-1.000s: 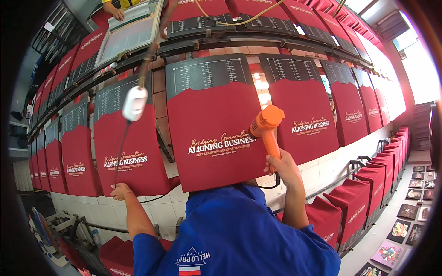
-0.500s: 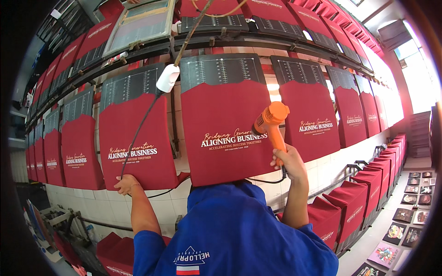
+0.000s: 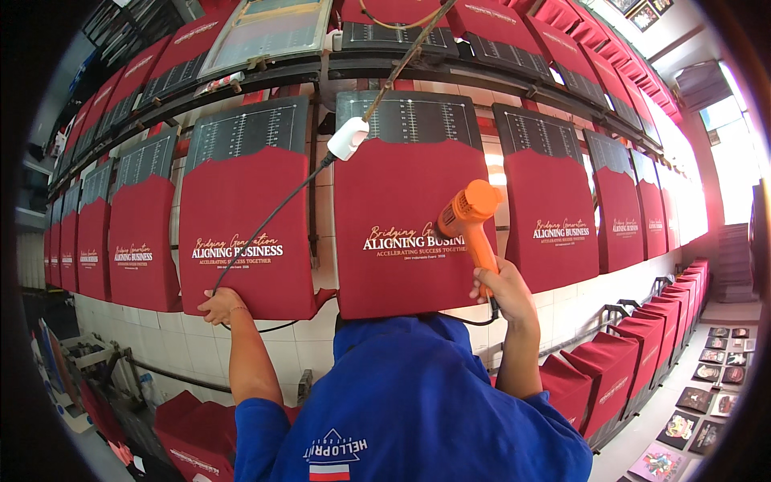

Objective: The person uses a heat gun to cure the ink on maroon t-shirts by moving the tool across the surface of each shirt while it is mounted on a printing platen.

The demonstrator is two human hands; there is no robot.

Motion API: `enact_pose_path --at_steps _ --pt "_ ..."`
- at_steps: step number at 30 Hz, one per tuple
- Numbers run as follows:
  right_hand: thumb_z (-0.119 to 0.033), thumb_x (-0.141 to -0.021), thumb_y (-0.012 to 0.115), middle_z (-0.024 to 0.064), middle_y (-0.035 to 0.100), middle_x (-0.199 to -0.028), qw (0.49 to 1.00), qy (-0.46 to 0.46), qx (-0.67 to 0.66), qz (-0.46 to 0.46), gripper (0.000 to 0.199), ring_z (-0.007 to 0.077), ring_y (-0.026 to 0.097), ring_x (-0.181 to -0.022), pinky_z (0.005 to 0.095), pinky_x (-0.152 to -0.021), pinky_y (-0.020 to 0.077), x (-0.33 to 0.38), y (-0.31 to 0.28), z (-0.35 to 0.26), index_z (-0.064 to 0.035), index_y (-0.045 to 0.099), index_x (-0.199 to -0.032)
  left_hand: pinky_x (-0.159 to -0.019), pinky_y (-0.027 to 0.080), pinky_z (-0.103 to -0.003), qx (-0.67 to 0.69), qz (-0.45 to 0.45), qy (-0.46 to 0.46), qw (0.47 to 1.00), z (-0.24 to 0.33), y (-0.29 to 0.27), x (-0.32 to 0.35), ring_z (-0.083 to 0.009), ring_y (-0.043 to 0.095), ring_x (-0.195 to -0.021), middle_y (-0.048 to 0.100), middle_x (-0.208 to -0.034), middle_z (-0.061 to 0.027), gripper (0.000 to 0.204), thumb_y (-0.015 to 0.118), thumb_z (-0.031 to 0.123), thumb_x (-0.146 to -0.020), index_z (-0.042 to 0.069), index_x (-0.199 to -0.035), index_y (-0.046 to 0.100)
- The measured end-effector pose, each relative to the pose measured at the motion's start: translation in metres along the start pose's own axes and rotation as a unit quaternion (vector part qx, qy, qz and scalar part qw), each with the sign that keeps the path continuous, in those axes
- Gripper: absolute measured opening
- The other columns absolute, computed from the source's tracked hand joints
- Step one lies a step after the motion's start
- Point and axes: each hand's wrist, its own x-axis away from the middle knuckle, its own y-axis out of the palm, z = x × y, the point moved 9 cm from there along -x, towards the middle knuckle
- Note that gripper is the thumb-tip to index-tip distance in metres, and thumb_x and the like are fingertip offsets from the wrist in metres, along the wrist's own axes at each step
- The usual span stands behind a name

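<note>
My right hand (image 3: pixel 508 291) grips the handle of an orange hair dryer (image 3: pixel 475 213). Its dark nozzle points left over the white and gold print on a maroon shirt (image 3: pixel 401 285), which is stretched over a black board (image 3: pixel 409 108). At the lower edge of the neighbouring maroon shirt (image 3: pixel 249 181), my left hand (image 3: pixel 221 307) is closed around a black cord (image 3: pixel 269 217). That cord rises to a white socket (image 3: pixel 348 138) hanging on a brownish cable (image 3: pixel 393 76). From the dryer's handle, more black cord loops behind my blue shirt.
Rows of boards with maroon shirts run to both sides and behind a dark metal rail (image 3: pixel 265 72). A framed printing screen (image 3: pixel 269 32) lies at the far side. Another row of shirt-covered boards (image 3: pixel 614 361) stands at the lower right, beside printed pictures (image 3: pixel 699 399) on the floor.
The hanging socket has swung right, over the boards. My left hand still has the cord, and the hair dryer stays over the same print. The whole view has shifted slightly.
</note>
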Motion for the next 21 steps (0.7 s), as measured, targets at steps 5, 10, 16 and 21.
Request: enact_pose_path --at_steps 5,10,16,21 --pt "-0.015 -0.089 0.059 0.0026 0.058 -0.074 0.999 -0.005 0.032 -0.009 0.02 0.0117 0.062 -0.062 0.0241 -0.053 0.0505 -0.001 0.015 -0.01 -0.0003 0.057 -0.103 -0.09 0.045 -0.059 0.006 0.046 0.004 0.999 -0.008 0.01 -0.012 -0.0457 0.046 -0.118 0.044 -0.127 -0.0301 0.06 0.046 0.047 -0.096 0.001 -0.135 0.041" --pt "-0.016 -0.09 0.058 0.0029 0.058 -0.075 0.999 -0.004 0.026 -0.032 0.019 0.0118 0.062 -0.061 0.0246 -0.054 0.0502 -0.008 0.02 -0.013 -0.0003 0.056 -0.1 -0.09 0.044 -0.06 0.01 0.037 0.004 0.999 -0.007 0.011 -0.011 -0.046 0.045 -0.119 0.043 -0.128 -0.0305 0.06 0.047 0.046 -0.096 0.001 -0.136 0.04" --pt "-0.013 -0.089 0.058 0.0037 0.059 -0.074 0.997 0.015 0.046 -0.061 0.02 0.0109 0.062 -0.061 0.0217 -0.053 0.0508 -0.003 0.042 -0.014 0.0014 0.054 -0.103 -0.091 0.043 -0.06 0.013 0.025 0.005 1.0 -0.009 0.011 -0.013 -0.046 0.044 -0.12 0.041 -0.13 -0.0302 0.061 0.046 0.047 -0.097 0.001 -0.137 0.038" --pt "-0.013 -0.089 0.058 0.0037 0.06 -0.074 0.995 0.004 0.037 -0.093 0.026 0.0106 0.063 -0.061 0.0213 -0.052 0.0503 -0.001 0.054 -0.01 0.0031 0.054 -0.109 -0.092 0.046 -0.055 -0.01 -0.002 0.003 1.0 0.001 0.0 0.0 -0.0435 0.044 -0.122 0.04 -0.132 -0.0282 0.062 0.042 0.045 -0.099 0.0 -0.141 0.035"
